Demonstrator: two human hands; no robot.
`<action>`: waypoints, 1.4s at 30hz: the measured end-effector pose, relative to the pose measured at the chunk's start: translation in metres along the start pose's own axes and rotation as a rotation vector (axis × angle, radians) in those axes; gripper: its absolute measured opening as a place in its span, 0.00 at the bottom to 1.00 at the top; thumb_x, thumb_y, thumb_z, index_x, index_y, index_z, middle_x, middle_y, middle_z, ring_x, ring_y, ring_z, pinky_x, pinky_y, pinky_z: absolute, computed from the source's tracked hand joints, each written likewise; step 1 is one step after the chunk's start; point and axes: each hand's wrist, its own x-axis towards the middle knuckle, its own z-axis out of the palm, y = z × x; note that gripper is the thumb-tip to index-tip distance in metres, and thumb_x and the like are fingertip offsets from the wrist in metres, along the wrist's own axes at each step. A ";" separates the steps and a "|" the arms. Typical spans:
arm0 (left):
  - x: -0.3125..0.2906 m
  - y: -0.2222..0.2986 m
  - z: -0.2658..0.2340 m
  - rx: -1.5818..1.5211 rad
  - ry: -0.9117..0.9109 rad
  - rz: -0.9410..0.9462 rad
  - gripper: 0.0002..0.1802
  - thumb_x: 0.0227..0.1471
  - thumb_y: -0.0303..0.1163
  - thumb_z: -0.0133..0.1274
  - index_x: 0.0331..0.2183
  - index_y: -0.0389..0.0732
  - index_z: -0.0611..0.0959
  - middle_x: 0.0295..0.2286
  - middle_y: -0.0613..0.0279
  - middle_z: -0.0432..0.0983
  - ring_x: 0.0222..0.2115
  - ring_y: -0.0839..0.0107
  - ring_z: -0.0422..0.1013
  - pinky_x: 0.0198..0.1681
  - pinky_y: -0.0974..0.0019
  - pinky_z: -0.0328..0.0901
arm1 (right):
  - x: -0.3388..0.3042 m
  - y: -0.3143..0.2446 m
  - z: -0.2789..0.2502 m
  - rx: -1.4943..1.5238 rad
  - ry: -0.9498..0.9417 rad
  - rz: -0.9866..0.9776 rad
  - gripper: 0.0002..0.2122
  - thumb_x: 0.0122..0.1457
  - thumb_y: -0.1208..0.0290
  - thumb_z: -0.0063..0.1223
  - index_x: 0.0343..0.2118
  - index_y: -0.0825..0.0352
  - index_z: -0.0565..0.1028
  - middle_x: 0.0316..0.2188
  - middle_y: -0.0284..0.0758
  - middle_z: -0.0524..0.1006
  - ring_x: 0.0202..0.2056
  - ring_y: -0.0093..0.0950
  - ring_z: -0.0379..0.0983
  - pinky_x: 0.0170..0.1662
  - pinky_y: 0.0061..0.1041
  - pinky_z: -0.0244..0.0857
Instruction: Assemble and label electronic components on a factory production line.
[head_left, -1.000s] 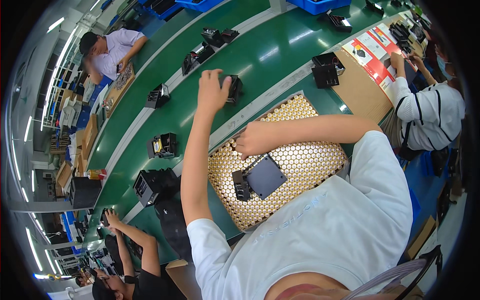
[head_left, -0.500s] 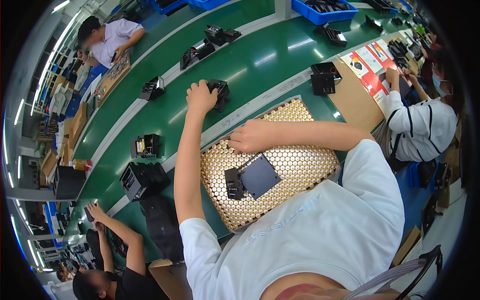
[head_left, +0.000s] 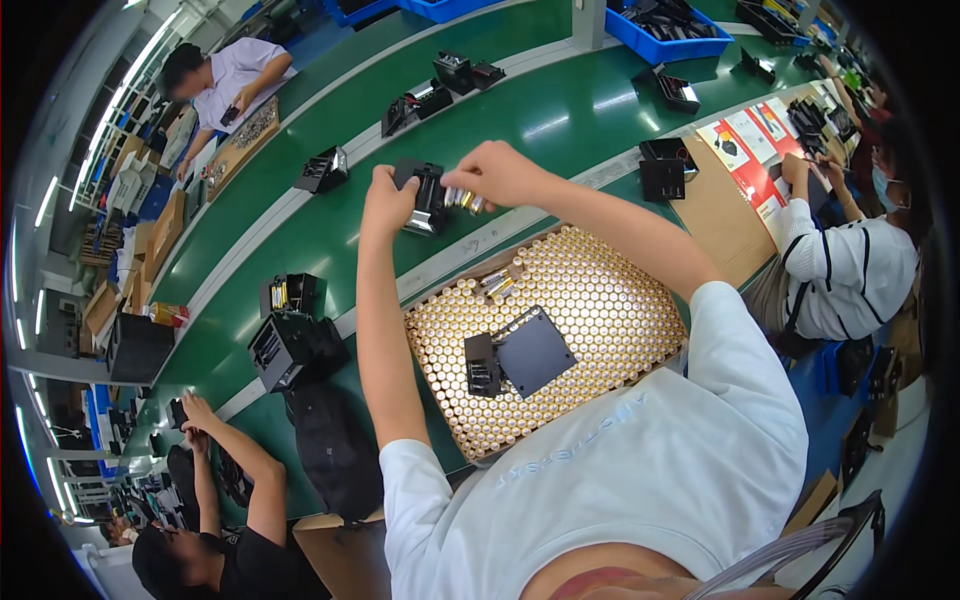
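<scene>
Since half a second ago your right hand [head_left: 500, 172] has left the tray and come up beside your left hand [head_left: 388, 203], so both now meet over the green belt [head_left: 330, 230], well beyond the tray.

Start from the biggest thing in reach: the tray of gold cells [head_left: 590, 310] lies just in front of your chest, packed in a honeycomb, with a dark flat plate [head_left: 535, 352] and a small black holder [head_left: 482, 365] resting on top of the cells. A couple of loose cells [head_left: 497, 287] lie on their sides near the tray's far edge. Keep your forearms high as you cross it, so that a sleeve does not sweep those loose ones off.

Next, the black battery holder [head_left: 428, 200]: your left hand is clenched around its left side and holds it up off the belt, tilted toward your right. Keep that grasp firm and the open side turned to the right, so the holder does not twist as the cells press in.

Smallest, the small cells [head_left: 464, 199]: your right hand pinches a short row of them between thumb and fingertips, their ends just at the holder's right face. Whether they are already seated I cannot tell. I judge it best to feed them straight and level, one row at a time, and to check that each end faces the proper way.
</scene>
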 end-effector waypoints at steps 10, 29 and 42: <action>-0.029 0.006 0.001 -1.142 -0.111 -0.069 0.25 0.60 0.34 0.50 0.54 0.33 0.63 0.43 0.48 0.70 0.38 0.63 0.73 0.36 0.61 0.73 | 0.067 -0.018 0.013 -0.272 -0.011 0.074 0.19 0.57 0.59 0.58 0.19 0.72 0.79 0.11 0.34 0.73 0.11 0.24 0.67 0.19 0.20 0.63; -0.025 -0.011 0.010 -1.094 0.171 -0.187 0.26 0.54 0.26 0.52 0.52 0.35 0.63 0.41 0.43 0.68 0.38 0.57 0.72 0.33 0.59 0.74 | 0.040 -0.014 0.030 -0.611 -0.048 -0.245 0.17 0.57 0.53 0.57 0.41 0.60 0.82 0.17 0.34 0.78 0.16 0.31 0.69 0.24 0.27 0.64; -0.030 -0.007 0.014 -1.002 -0.029 -0.039 0.38 0.44 0.20 0.59 0.55 0.40 0.59 0.44 0.43 0.66 0.39 0.55 0.72 0.35 0.61 0.74 | 0.088 -0.023 0.026 -0.749 0.094 -0.203 0.23 0.58 0.45 0.53 0.36 0.65 0.80 0.23 0.39 0.79 0.21 0.33 0.72 0.29 0.31 0.67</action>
